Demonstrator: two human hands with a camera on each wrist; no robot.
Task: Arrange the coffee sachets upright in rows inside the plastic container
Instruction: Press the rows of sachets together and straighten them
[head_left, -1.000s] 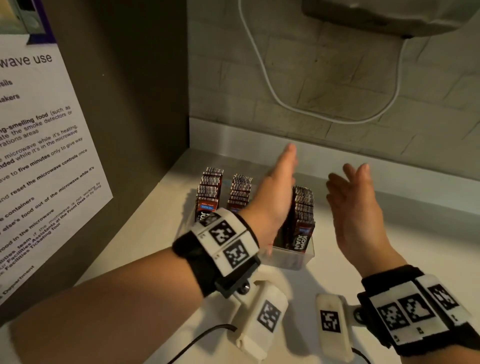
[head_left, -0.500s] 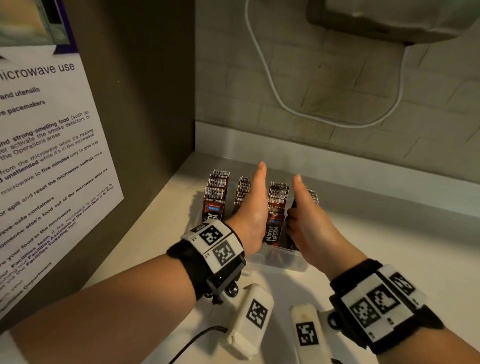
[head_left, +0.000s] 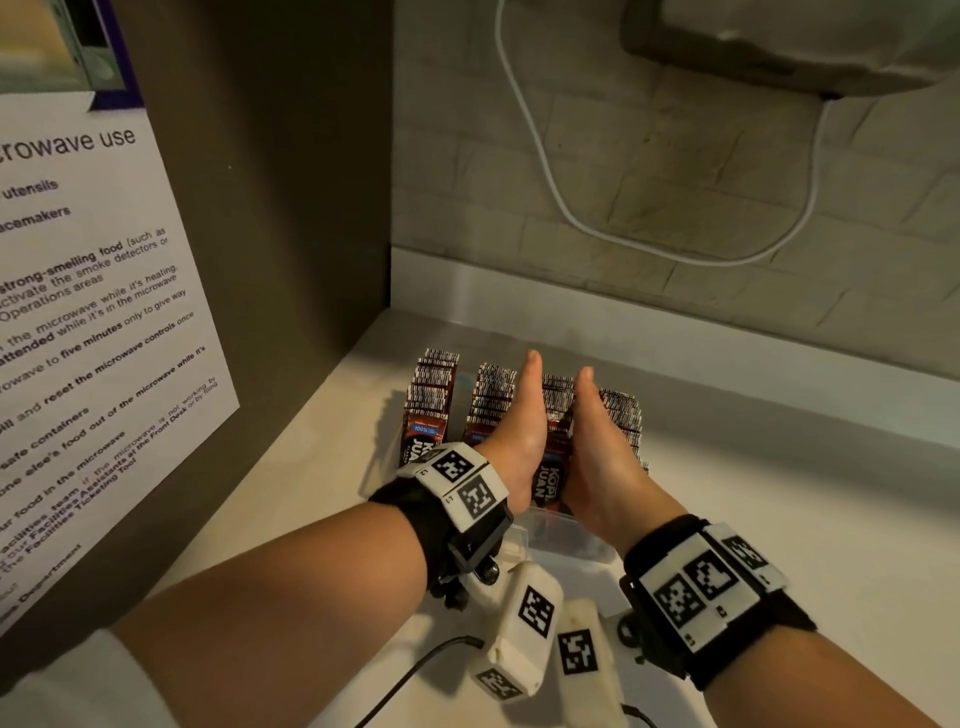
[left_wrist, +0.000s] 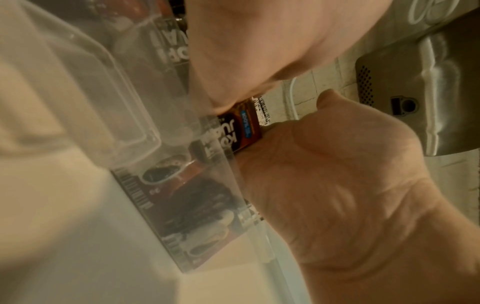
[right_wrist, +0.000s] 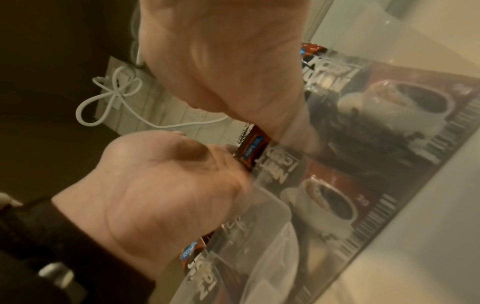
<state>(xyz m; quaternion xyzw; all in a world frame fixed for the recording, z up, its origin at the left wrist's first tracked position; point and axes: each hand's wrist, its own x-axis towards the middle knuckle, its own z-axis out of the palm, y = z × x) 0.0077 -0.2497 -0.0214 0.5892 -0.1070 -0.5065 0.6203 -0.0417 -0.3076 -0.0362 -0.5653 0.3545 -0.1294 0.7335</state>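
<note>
Sachets squared up between two flat palms.

Coffee sachets (head_left: 557, 415) of the third row stand upright in the plastic container (head_left: 566, 538), now pressed from both sides: a second ago the right hand (head_left: 597, 441) hung well apart with its fingers spread, and it has since closed in against the left hand (head_left: 519, 431). Each grip is flat and straight-fingered, pressing the row rather than curling round it. Two rows stand beyond the left grip, one beyond the right, all on the pale surface (head_left: 779, 509). Judging by this, the task is near its finish, with only straightening left.
</note>
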